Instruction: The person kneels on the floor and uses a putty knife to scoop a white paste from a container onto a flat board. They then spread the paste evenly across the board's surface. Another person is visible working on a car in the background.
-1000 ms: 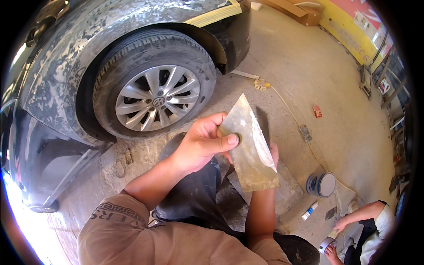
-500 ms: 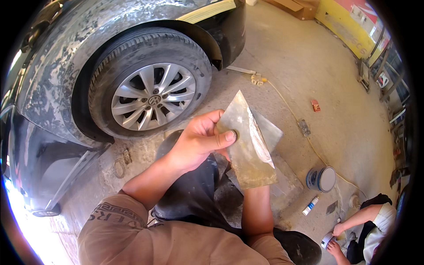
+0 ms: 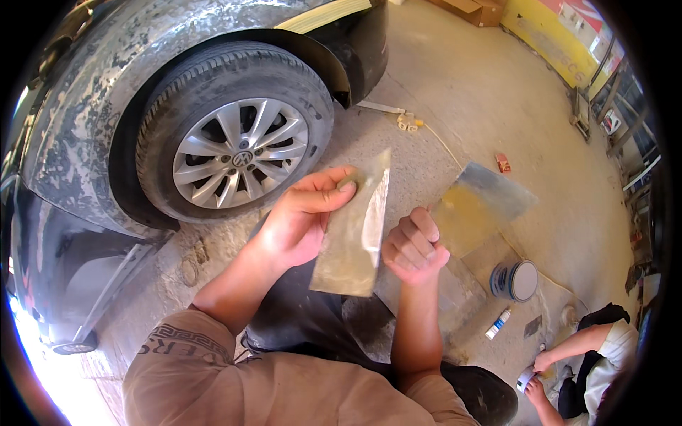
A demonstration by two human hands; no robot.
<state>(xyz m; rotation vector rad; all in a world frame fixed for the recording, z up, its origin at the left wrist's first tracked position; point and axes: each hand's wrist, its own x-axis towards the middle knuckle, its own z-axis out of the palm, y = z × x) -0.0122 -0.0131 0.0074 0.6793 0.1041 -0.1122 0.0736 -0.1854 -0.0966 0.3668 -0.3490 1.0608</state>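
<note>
My left hand (image 3: 291, 220) grips a thin metal spreader blade (image 3: 344, 248) between thumb and fingers, held upright with a streak of white paste along its right side. Just to its right, my right hand (image 3: 415, 245) is curled round a second spreader (image 3: 483, 199), grey with a yellowish face, angled up and to the right. Both are held above my dark-clad legs, before the car's wheel (image 3: 241, 156) and mottled fender (image 3: 71, 135), which carries a strip of pale tape (image 3: 320, 15).
At right on the concrete lie a metal can (image 3: 515, 280), a tube (image 3: 497, 323), a yellow cord with plug block (image 3: 410, 122) and a small red box (image 3: 503, 162). A co-worker (image 3: 590, 369) handles a tin at lower right. A cardboard box (image 3: 465, 11) stands behind.
The two blades have moved apart: the right-hand one swung out to the right from behind the left one, uncovering my right hand. My left hand shifted slightly left, standing its blade more upright.
</note>
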